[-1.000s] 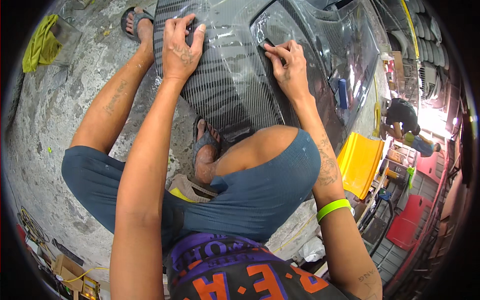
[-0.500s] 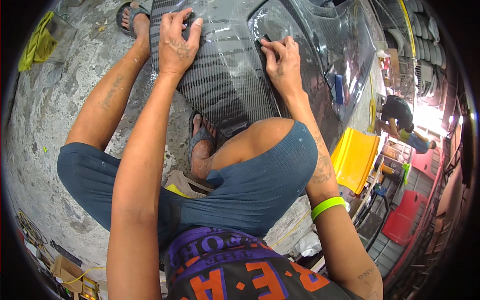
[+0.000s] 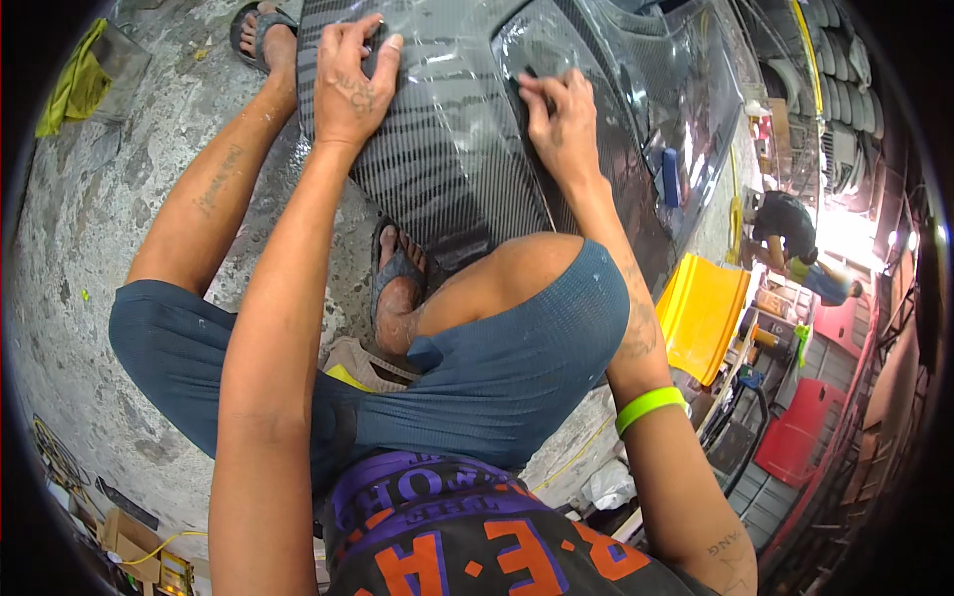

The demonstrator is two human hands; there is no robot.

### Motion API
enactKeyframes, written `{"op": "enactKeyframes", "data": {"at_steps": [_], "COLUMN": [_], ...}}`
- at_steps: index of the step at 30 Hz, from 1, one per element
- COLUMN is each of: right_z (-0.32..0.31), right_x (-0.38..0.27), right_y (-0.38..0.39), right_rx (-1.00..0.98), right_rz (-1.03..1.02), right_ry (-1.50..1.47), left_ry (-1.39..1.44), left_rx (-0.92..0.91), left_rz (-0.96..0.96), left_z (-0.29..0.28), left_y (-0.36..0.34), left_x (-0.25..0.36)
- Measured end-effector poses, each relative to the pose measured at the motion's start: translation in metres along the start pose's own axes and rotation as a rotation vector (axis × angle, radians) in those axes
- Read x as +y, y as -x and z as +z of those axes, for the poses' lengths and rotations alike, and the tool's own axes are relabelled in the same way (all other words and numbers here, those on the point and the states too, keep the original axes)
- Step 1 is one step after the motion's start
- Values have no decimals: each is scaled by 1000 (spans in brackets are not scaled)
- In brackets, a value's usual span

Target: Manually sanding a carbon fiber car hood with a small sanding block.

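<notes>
A glossy carbon-fibre car panel lies before me, with a recessed opening bordered by a raised lip at its right. My left hand rests on the left part of the panel, fingers bent and apart, with nothing visible gripped. My right hand pinches a small dark pad against the inner edge of that recess; the pad is partly hidden by the fingers. A blue block sits on the panel to the right of my right hand.
My sandalled feet are beside the panel on mottled concrete. A green cloth lies upper left. At right are a yellow panel, red panels and two co-workers. A cardboard box is lower left.
The view has shifted slightly, so my hands and the panel appear a little higher and further left. My right hand has moved slightly upward along the recess, still pinching the dark pad.
</notes>
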State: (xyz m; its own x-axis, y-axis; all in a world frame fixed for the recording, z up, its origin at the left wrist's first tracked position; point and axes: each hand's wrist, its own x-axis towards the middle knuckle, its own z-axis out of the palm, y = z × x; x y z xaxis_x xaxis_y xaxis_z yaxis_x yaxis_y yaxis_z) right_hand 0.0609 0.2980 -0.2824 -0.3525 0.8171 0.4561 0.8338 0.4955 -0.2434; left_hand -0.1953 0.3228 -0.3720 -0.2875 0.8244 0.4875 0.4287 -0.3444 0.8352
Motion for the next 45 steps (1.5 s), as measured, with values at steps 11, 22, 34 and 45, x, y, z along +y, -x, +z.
{"op": "enactKeyframes", "data": {"at_steps": [11, 22, 34, 45], "right_z": [-2, -2, 0, 0], "right_x": [-9, 1, 15, 12], "right_y": [15, 20, -1, 10], "right_rx": [-42, -50, -53, -66], "right_rz": [28, 82, -90, -84], "right_ry": [-31, -34, 23, -20], "left_ry": [-42, 35, 17, 9], "left_rx": [-1, -62, -48, -53], "left_rz": [-7, -187, -141, -154], "left_z": [-2, -11, -15, -12], "left_y": [6, 3, -1, 4], "left_x": [-1, 34, 27, 33]}}
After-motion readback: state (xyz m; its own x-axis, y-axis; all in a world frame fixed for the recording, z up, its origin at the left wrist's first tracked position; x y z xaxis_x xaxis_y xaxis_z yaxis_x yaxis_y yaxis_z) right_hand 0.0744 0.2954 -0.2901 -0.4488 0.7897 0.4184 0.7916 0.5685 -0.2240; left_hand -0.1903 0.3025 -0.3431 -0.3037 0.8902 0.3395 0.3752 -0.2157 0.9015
